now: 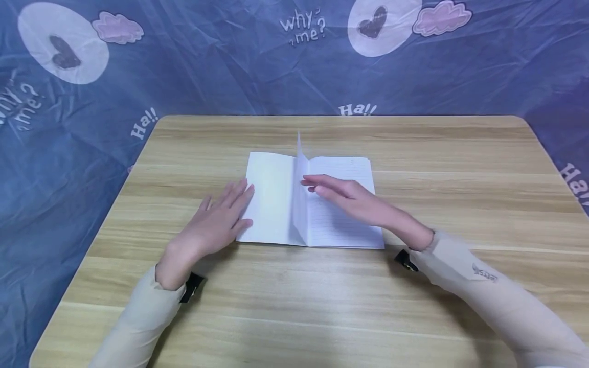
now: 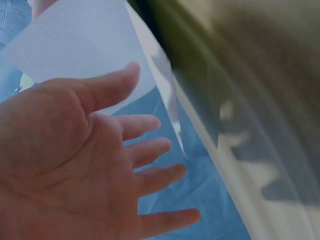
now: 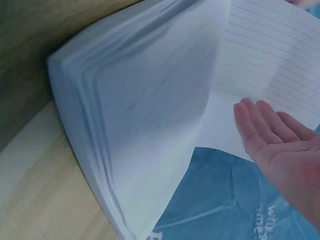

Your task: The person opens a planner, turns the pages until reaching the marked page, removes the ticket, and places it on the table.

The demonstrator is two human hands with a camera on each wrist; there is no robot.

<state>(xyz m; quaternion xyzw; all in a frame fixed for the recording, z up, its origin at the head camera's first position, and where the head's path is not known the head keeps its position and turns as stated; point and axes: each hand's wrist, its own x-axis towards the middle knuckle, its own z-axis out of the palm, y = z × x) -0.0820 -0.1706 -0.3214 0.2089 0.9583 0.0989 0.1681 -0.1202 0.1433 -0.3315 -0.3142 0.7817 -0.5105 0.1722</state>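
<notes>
Blue cloth [image 1: 230, 66] hangs behind a pale wooden table [image 1: 294, 306], whose far corners are rounded. At the left of the table, the left hand [image 1: 216, 217] reaches in with straight, spread fingers; it grips nothing. Its fingertips are over the left edge of an opened notebook [image 1: 273, 204], though whether they touch the paper cannot be told. From the right comes the right hand [image 1: 345, 197], fingers straight and close together, also gripping nothing. It lies across the notebook's right side, its tips at a raised leaf [image 1: 300, 204]; contact there is unclear.

That leaf stands nearly upright along the middle fold, its far top corner pointing up. To its left is a plain-looking page; to its right, a ruled page [image 1: 345, 168]. Sheet edges show stacked together in the right wrist view. The notebook sits around the middle of the table, between the hands.

Farther out, pale sleeves [image 1: 492, 291] cover both forearms, with a small black device [image 1: 192, 287] at each wrist. Beyond the table's far edge, the cloth bears white ovals with dark hearts, pink clouds [image 1: 118, 27] and the words "why me?" and "Ha!!".
</notes>
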